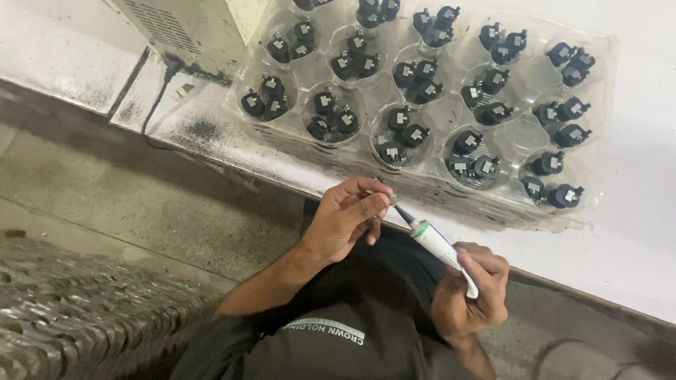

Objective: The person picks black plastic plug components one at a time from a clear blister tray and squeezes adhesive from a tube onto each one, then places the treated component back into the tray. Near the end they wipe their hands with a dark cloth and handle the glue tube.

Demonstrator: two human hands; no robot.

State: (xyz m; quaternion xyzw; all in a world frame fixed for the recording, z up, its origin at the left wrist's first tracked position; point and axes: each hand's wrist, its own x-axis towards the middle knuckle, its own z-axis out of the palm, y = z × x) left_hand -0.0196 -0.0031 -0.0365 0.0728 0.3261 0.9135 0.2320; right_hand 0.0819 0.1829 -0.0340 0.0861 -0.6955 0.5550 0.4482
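My left hand [346, 219] pinches 1 tiny part [392, 200] tight. My right hand [470, 292] squeezes the white tube [438, 245], which points to 10 o'clock, its tip just beside the part.

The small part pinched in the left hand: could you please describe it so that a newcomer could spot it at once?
Start at the clear plastic tray of black components on the white bench, then drop to its near edge, where the left hand is raised. Between its thumb and fingertips sits a small grey part, met by the dark tip of the white tube with a green collar in the right hand. Unlike the trayed components, it sits alone.
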